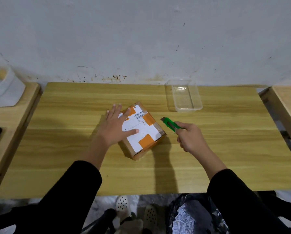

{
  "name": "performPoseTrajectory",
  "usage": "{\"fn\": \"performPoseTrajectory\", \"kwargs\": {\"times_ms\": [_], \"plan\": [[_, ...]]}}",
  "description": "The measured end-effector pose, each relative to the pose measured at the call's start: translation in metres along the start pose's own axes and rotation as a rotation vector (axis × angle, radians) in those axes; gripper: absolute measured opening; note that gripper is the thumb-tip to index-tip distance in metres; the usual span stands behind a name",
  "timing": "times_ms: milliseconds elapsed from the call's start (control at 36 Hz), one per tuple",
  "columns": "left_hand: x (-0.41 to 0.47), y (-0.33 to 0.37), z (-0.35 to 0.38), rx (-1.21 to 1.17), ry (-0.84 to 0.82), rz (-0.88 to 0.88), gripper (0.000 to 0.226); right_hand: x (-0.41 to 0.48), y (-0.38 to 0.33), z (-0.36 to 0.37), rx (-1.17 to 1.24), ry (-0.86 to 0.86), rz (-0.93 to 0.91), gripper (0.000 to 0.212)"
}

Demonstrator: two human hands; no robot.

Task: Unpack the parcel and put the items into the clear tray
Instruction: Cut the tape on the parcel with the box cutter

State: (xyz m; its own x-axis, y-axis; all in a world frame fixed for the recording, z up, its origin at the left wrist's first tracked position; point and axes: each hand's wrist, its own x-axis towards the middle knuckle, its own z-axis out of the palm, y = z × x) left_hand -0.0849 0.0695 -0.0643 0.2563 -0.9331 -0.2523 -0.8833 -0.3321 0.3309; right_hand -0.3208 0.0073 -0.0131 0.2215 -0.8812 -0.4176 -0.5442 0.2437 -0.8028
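Black sleeves (80, 183) reach over the counter (73, 149): left grip (116, 127) lies flat, released, on the sealed parcel (146, 132) mid-counter, right grip (190, 137) clasps a green cutter (171, 124) beside it, clear tray (188, 109) empty behind, so unpacking seemingly has barely begun.

A cardboard parcel (142, 132), covered with white labels and orange tape, is seen at the centre of the frame on a wooden table (73, 157), turned at an angle to the table edge. It is pressed from above by the left hand (115, 125), laid flat with fingers spread. A green knife (171, 124) is gripped by the right hand (191, 137) just right of the parcel, its blade end pointed toward the upper left and held apart from the box. A clear tray (185, 108) is set at the upper right of the table, near the wall (141, 39). Black sleeves (77, 188) are shown at the lower frame.
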Motion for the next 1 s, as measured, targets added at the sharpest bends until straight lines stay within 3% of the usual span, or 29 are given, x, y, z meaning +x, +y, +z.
{"fn": "performPoseTrajectory", "kwargs": {"times_ms": [83,222,306,611,806,1000], "plan": [[0.000,-0.002,0.004,-0.086,-0.026,-0.091,0.091,0.001,-0.003,0.001,0.036,-0.007,-0.018,0.042],[-0.014,0.025,0.012,-0.224,0.232,-0.401,0.086,0.006,-0.007,0.004,0.019,0.021,-0.022,0.044],[-0.021,0.042,0.015,-0.263,0.259,-0.564,0.084,0.006,-0.010,0.008,0.031,0.015,-0.046,0.044],[-0.029,0.040,0.028,-0.702,0.173,-0.403,0.091,0.014,-0.015,0.015,-0.057,0.016,-0.149,0.042],[-0.027,0.036,0.036,-0.749,0.205,-0.367,0.093,0.030,-0.019,0.020,-0.199,0.001,-0.210,0.046],[-0.027,0.036,0.037,-0.751,0.214,-0.371,0.093,0.041,-0.025,0.021,-0.408,-0.017,-0.255,0.035]]}}
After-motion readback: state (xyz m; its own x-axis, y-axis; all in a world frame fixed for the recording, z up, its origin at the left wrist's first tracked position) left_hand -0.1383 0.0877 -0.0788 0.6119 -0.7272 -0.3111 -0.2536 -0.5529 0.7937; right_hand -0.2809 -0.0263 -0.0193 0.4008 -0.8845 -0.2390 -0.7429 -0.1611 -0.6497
